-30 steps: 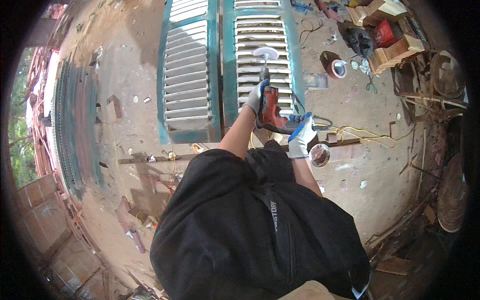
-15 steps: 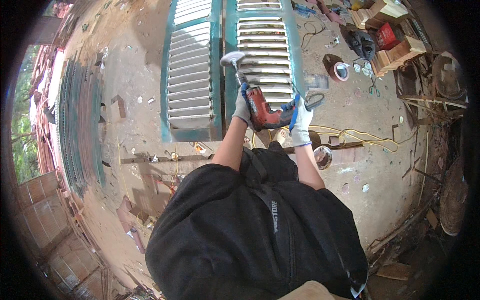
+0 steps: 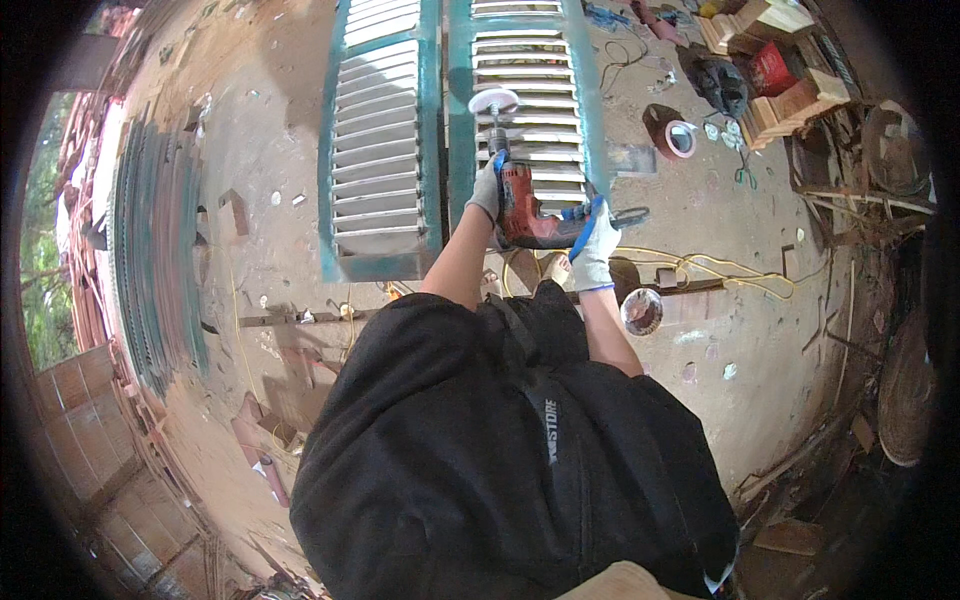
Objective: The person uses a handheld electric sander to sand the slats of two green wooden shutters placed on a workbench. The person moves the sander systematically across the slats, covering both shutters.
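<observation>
I hold a red and dark power drill with a round pale sanding disc on its front end. My left hand, in a grey and blue work glove, is wrapped round the drill's body behind the chuck. At the rear grip is my right hand, gloved in white and blue and closed on the handle. The disc overlaps the slats of the right one of two green-framed louvred shutters; whether it touches them I cannot tell. Bare slats show pale between the worn green frames.
A yellow cord loops across the floor at right, near a round tin. A roll of tape lies beyond it. Light wooden pieces and a red box sit far right. Long green slats are stacked at left.
The drill has turned slightly, and its disc has shifted to the right and a little farther away across the right shutter. Both hands keep hold of it.
</observation>
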`<state>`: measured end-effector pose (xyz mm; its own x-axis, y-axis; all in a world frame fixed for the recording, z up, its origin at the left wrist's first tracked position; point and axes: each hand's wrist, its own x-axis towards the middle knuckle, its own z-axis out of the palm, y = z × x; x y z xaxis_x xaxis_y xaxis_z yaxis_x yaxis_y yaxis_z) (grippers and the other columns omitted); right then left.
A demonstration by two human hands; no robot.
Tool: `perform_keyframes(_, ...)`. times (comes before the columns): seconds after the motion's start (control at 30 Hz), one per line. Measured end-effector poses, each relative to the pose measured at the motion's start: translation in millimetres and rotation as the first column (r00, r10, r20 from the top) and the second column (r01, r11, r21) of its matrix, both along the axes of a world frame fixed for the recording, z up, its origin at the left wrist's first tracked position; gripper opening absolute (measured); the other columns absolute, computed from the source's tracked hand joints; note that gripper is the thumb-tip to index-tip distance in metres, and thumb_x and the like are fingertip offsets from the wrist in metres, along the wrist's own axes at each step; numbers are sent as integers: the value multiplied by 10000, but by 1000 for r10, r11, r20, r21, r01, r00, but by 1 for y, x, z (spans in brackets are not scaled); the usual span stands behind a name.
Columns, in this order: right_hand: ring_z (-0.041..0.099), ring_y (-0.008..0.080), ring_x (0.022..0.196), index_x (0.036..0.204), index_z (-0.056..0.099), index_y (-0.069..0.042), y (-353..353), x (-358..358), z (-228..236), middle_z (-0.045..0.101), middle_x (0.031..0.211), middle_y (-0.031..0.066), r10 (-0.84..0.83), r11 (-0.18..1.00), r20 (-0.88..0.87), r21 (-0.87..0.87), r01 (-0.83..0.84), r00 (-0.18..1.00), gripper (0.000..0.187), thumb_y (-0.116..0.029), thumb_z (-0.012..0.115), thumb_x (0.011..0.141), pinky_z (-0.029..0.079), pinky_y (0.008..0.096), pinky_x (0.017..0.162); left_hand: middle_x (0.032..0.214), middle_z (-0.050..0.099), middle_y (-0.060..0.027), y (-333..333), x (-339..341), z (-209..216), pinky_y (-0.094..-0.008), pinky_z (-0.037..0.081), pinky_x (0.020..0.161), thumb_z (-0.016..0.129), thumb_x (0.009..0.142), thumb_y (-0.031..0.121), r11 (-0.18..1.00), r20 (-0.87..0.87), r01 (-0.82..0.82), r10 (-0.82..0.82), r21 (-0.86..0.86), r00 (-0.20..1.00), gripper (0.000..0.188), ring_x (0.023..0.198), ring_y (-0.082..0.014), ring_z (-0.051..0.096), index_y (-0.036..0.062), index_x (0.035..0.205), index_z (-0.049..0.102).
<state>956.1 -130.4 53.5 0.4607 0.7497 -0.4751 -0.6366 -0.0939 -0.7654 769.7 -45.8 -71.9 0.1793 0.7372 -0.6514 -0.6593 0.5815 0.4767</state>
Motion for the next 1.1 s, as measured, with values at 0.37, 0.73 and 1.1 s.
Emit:
perform_keyframes(0.37, 528, 182, 533, 676, 528, -57, 23, 67, 0, 517, 633, 36, -111, 990, 27, -83, 113, 993, 247, -196, 630, 854, 478, 345, 542, 793, 618, -85, 35, 84, 17, -362, 462, 619, 645, 708, 605, 986, -221, 24, -60, -164, 974, 673, 664, -189, 568, -28, 938, 649)
perform_keyframes(0.73, 551, 186, 519, 704, 547, -58, 16, 47, -6, 565, 624, 59, -40, 972, 139, -225, 71, 989, 250, -238, 631, 856, 468, 330, 526, 807, 625, -88, 7, 52, 9, -357, 475, 609, 625, 726, 605, 977, -72, -59, 45, -206, 996, 636, 647, -206, 584, 12, 955, 648)
perform_keyframes(1.1, 522, 159, 559, 702, 524, -63, 15, 54, 11, 516, 650, 32, -147, 984, 56, -92, 152, 988, 214, -172, 623, 857, 488, 342, 568, 667, 602, -50, 16, 86, 47, -333, 477, 509, 651, 757, 525, 992, -32, -16, 12, -122, 999, 444, 520, -187, 562, 83, 787, 636)
